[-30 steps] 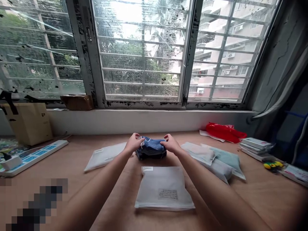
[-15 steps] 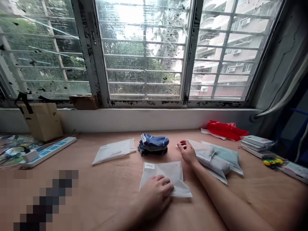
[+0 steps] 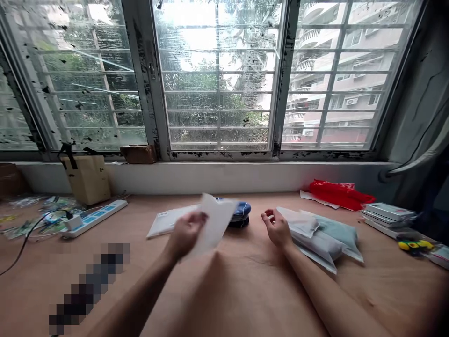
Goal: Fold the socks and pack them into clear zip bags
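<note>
Frosted white bag is up in the air just in front of the stack of blue socks, and it covers the left part of that stack. The left hand is closed on its lower edge, and the bag stands tilted and a little bent. The right hand holds nothing. It is low over the table just to the right of the socks, fingers loosely curled, half open; whether it touches the wood I cannot tell.

I think a grip on one edge is weak for such a thin, slippery sheet. It would go better to hold it near the opening, keep it away from the socks so the stack is not pushed over, and bring the free hand to the other corner.

Some things I cannot make out. The bag is blurred, so its opening and label are not clear. How many socks are stacked is hidden behind it. Another flat bag left of the socks is partly covered by the hand. Far left of the socks, a pixelated patch hides something.
</note>
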`<state>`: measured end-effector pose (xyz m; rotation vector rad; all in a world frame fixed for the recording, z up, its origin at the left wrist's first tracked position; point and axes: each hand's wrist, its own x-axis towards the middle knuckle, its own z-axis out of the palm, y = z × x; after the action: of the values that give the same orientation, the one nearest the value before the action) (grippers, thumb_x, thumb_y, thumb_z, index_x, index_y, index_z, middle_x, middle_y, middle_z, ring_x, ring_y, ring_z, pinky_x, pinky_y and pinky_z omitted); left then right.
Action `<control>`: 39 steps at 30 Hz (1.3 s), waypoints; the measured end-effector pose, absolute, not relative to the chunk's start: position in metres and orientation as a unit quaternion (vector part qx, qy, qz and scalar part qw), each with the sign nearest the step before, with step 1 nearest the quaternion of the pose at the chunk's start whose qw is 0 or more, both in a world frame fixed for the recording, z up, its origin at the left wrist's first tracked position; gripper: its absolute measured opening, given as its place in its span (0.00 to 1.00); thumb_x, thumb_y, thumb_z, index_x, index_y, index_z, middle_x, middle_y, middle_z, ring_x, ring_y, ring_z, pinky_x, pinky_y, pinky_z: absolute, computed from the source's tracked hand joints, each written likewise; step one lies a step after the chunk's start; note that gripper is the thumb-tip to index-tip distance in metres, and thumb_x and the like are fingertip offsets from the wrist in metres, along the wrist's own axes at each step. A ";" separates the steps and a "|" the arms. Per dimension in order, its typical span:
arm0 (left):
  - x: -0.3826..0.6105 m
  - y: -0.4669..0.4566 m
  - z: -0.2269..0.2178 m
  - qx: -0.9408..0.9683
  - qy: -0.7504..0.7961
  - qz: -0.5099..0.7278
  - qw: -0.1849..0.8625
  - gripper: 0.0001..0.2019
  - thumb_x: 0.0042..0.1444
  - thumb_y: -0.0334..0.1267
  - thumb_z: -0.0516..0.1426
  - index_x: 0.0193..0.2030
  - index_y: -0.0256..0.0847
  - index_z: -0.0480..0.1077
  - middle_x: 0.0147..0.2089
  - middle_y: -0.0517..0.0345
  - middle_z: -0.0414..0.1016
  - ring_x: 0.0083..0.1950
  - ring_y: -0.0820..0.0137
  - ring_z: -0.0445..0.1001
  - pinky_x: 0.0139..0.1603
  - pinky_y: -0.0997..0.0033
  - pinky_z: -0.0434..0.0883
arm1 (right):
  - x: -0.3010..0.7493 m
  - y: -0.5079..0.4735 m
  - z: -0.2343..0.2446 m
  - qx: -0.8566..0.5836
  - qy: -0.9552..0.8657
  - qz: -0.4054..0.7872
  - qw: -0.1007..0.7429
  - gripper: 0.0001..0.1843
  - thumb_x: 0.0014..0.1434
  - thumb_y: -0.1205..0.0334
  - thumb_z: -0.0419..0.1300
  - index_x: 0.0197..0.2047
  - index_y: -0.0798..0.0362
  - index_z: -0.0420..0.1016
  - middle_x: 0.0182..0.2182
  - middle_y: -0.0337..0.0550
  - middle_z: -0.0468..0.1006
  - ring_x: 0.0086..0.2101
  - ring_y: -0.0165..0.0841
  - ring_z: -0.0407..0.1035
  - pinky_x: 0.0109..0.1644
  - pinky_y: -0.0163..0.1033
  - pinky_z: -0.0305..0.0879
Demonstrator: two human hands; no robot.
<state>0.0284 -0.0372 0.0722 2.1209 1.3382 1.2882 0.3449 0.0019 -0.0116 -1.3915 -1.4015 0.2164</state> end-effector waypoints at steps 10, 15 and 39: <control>-0.074 0.031 0.081 0.602 0.618 0.504 -0.031 0.21 0.63 0.43 0.47 0.57 0.42 0.71 0.60 0.47 0.73 0.61 0.54 0.68 0.62 0.57 0.62 | 0.345 0.005 -0.014 -0.587 -0.607 0.100 0.526 0.20 0.60 0.41 0.52 0.36 0.50 0.69 0.36 0.46 0.77 0.30 0.37 0.69 0.38 0.43 0.64; -0.076 0.030 0.022 0.717 0.643 0.264 -0.052 0.24 0.60 0.39 0.49 0.62 0.48 0.69 0.68 0.53 0.65 0.69 0.57 0.60 0.70 0.52 0.49 | 0.345 0.006 -0.018 -0.591 -0.617 0.105 0.510 0.21 0.59 0.40 0.52 0.35 0.50 0.70 0.35 0.46 0.77 0.30 0.38 0.69 0.38 0.43 0.63; -0.065 -0.053 -0.014 0.632 0.769 0.091 -0.012 0.31 0.63 0.54 0.43 0.66 0.38 0.62 0.70 0.43 0.60 0.68 0.49 0.58 0.65 0.44 0.56 | 0.375 -0.039 0.004 -0.732 -0.615 -0.175 0.238 0.19 0.54 0.54 0.64 0.47 0.53 0.74 0.51 0.54 0.72 0.50 0.49 0.64 0.52 0.48 0.58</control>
<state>-0.0649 -0.0526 -0.0137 2.0010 2.4348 0.2891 0.3748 -0.0388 0.0043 -2.0048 -1.6841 -0.4786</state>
